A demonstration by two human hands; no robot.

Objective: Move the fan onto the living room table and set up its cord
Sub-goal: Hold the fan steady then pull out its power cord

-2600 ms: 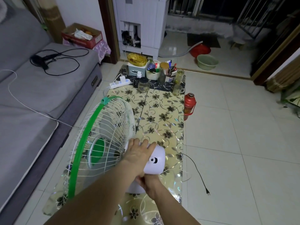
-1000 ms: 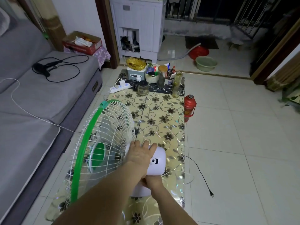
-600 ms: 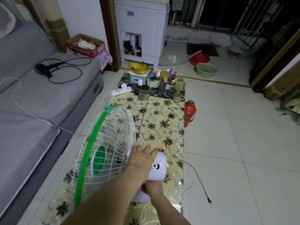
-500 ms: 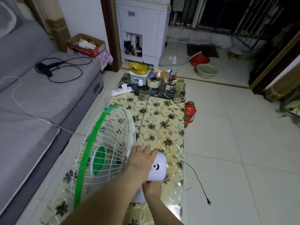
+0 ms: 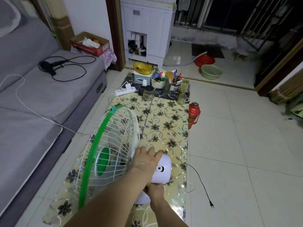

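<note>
Head view. Little changed over the last moments: same two-handed hold on the fan [image 5: 114,148], same spot over the near half of the counter [image 5: 165,128], only a slight rise and forward drift of the view, so more of the far end now visible. Base hidden under the forearms, so cannot tell whether fully set down or a touch above the flowered top. Judged as the placing step nearly finished, cord step not yet begun.

Left hand [image 5: 145,162] spread flat over the top of the white motor housing, fingers splayed toward the wire cage, palm pressed down, forearm running in from the lower left. Right hand [image 5: 155,190] just below and behind the left, wrapped narrow around the neck under the housing, only knuckles and wrist showing. Both closed on the fan, neither free.

Green-rimmed cage tilted away to the left of the hands, facing the sofa [image 5: 32,104]. To the right of the hands, black cord [image 5: 199,179] trailing off the counter edge onto the floor tiles, plug [image 5: 212,205] lying loose, well apart from anything. Far ahead of the hands, white power strip [image 5: 125,91] at the counter's far left corner, beside jars and a basket; red flask [image 5: 194,114] on the floor ahead and right. Likely next need: one hand released for the plug, then a long reach to that strip.
</note>
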